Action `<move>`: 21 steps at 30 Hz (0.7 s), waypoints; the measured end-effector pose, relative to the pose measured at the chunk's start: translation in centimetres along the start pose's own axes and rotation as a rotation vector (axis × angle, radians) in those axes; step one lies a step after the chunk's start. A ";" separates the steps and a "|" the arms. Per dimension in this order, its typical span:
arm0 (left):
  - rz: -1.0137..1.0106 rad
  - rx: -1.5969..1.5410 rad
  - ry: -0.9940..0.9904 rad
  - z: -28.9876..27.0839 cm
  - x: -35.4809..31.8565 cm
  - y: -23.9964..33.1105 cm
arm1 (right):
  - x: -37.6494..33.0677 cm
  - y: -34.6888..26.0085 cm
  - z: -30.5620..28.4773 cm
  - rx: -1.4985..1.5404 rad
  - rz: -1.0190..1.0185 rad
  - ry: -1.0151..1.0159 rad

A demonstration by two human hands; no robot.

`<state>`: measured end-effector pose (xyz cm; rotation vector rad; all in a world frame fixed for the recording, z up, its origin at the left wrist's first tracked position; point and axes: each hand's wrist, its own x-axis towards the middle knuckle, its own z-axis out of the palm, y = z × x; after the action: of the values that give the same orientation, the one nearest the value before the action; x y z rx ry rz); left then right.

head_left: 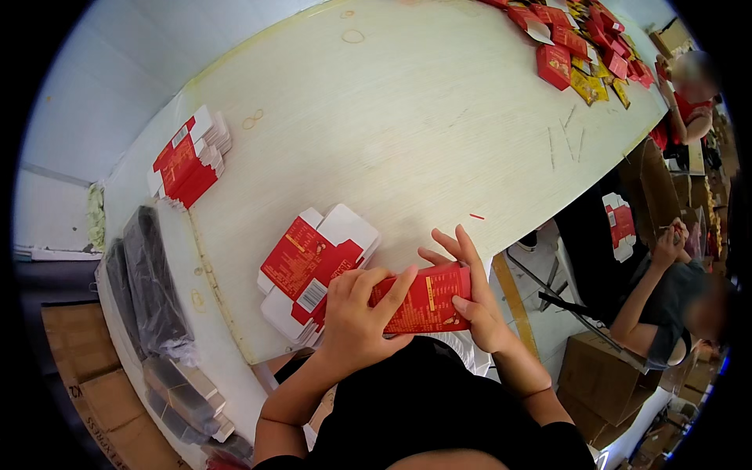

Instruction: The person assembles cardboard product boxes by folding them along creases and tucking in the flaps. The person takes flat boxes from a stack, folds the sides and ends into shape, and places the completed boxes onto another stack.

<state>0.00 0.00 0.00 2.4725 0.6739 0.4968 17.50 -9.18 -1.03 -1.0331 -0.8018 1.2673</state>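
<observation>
Both my hands hold a small red carton (427, 299) with pale print at the near edge of the pale wooden table (407, 133). My left hand (356, 317) grips its left end, fingers curled over the top. My right hand (470, 294) clasps the right end, with two fingers lifted and spread. Just left of my left hand lies a stack of flat red-and-white carton blanks (313, 262), touching the held carton's side.
A second stack of flat blanks (188, 157) lies far left. Black wrapped bundles (149, 290) sit at the left table end. Red cartons and yellow packets (583, 47) pile at the far right. Two other people (666, 290) work at the right beside cardboard boxes (599, 376).
</observation>
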 end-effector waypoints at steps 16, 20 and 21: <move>0.084 0.134 0.043 0.3 0.3 0.3 | 0.1 1.7 1.0 -0.218 -0.208 0.119; 0.045 0.075 0.015 1.0 0.1 0.3 | 0.0 1.8 0.8 -0.409 -0.139 0.104; 0.016 0.032 0.008 1.4 0.0 0.2 | -0.1 1.5 0.6 -0.463 -0.097 0.079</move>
<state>0.67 -0.71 -0.97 2.5090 0.6708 0.5064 16.42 -9.23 -2.24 -1.3844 -1.0998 0.9714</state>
